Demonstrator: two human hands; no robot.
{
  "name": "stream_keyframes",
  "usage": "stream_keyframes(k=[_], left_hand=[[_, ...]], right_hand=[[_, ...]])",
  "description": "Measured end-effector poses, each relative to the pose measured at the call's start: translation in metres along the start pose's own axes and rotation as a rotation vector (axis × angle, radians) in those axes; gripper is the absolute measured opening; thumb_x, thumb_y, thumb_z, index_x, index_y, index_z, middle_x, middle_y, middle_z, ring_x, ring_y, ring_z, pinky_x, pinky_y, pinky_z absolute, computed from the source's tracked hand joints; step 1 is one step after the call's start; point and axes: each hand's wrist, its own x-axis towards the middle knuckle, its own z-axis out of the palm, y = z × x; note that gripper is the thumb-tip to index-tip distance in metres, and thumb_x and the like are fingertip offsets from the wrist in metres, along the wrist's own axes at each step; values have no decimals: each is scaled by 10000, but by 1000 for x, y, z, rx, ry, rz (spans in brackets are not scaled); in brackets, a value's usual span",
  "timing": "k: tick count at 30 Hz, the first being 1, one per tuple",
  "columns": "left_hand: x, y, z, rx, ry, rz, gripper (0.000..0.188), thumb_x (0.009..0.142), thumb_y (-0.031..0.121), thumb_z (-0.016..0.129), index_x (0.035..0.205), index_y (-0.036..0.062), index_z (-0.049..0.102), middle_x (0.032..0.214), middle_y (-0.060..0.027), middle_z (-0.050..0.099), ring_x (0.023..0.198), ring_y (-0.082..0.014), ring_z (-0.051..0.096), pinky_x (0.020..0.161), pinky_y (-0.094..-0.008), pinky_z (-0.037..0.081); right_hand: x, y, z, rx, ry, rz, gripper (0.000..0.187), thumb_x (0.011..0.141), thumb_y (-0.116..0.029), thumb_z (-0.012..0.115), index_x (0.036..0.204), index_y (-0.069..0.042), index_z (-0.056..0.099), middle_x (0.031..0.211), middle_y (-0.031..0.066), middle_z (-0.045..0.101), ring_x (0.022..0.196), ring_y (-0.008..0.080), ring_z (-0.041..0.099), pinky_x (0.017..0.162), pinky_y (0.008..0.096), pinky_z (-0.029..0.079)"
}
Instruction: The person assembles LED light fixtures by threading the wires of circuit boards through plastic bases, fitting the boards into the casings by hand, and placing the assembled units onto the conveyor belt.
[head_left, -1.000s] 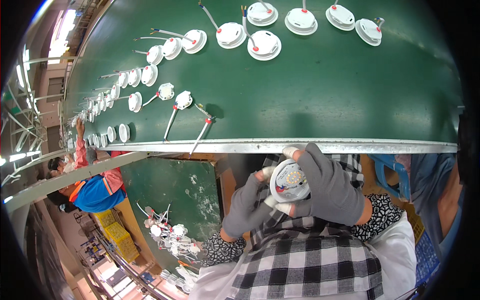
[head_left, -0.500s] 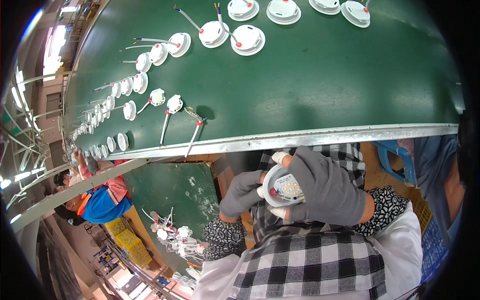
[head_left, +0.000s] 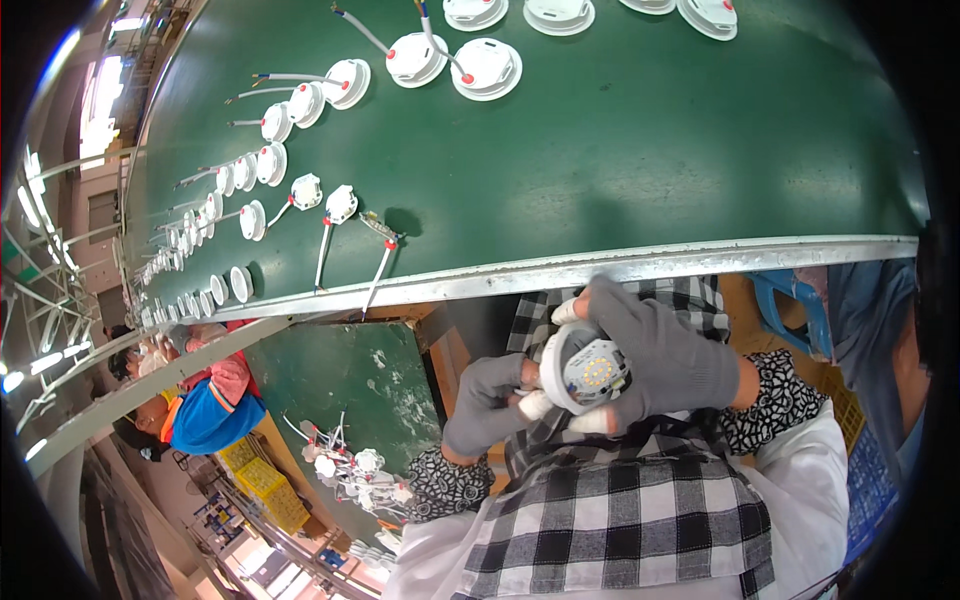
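Observation:
Over my lap I hold a round white downlight housing (head_left: 552,362), tilted so its open side faces right. An LED circuit board (head_left: 599,372) with a ring of yellow chips sits at its mouth, tipped and partly inside. My right hand (head_left: 668,348), in a grey glove with pale fingertips, grips the housing's rim with fingers at the top and thumb below. My left hand (head_left: 490,402), gloved alike, is closed at the housing's left back side, finger and thumb drawn together. What lies between them is hidden.
A green workbench (head_left: 600,170) with a metal edge (head_left: 640,266) lies ahead. Rows of white lamps with cables (head_left: 487,68) stand on it, with loose wired boards (head_left: 341,204) nearer. A pile of wired boards (head_left: 355,470) is at left. A co-worker (head_left: 215,408) sits farther left; a blue stool (head_left: 785,305) is right.
The housing has turned and the LED board now tips out of line with its rim. My left fingers have slipped from the front rim to behind the housing. The view has shifted slightly.

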Motion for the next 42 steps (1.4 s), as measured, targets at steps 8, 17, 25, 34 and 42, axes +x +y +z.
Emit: stream_keyframes(k=[8, 17, 25, 34, 42], left_hand=[[-6, 20, 26, 503, -19, -90, 147, 871, 81, 647, 1001, 13, 639, 677, 51, 510, 625, -3, 402, 540, -194, 345], [-24, -2, 31, -90, -58, -167, 346, 955, 274, 533, 749, -3, 562, 905, -50, 543, 770, -108, 469, 676, -291, 381], [-35, -24, 51, -680, -178, -171, 491, 991, 376, 427, 678, 6, 505, 669, -55, 502, 676, -131, 471, 708, -280, 387], [-49, -16, 54, -342, 67, -348, 454, 1011, 253, 381, 614, 35, 394, 597, -33, 429, 586, -121, 380, 595, -265, 331], [-24, 8, 30, 1245, 388, 441, 623, 708, 461, 754, 1089, 20, 534, 1113, -159, 519, 1043, -292, 505, 870, -402, 380]], right_hand=[[-15, 9, 10, -110, -136, 51, 879, 609, -369, 829, 1289, -34, 384, 1190, 158, 428, 870, 272, 560, 772, 359, 488], [-45, 30, 43, 594, -91, 70, 593, 630, -178, 826, 1079, -70, 454, 1029, 75, 504, 966, 184, 543, 820, 318, 458], [-76, 34, 65, 509, -136, 126, 567, 617, -181, 847, 1052, -81, 497, 1031, 78, 501, 977, 220, 540, 848, 322, 435], [-82, 32, 70, 419, -160, 157, 531, 626, -94, 829, 1051, -96, 510, 1020, 83, 500, 925, 248, 560, 813, 324, 452], [-51, 9, 44, 335, -81, 453, 717, 695, -450, 789, 1157, -47, 417, 1055, 126, 531, 960, 230, 577, 834, 340, 470]])
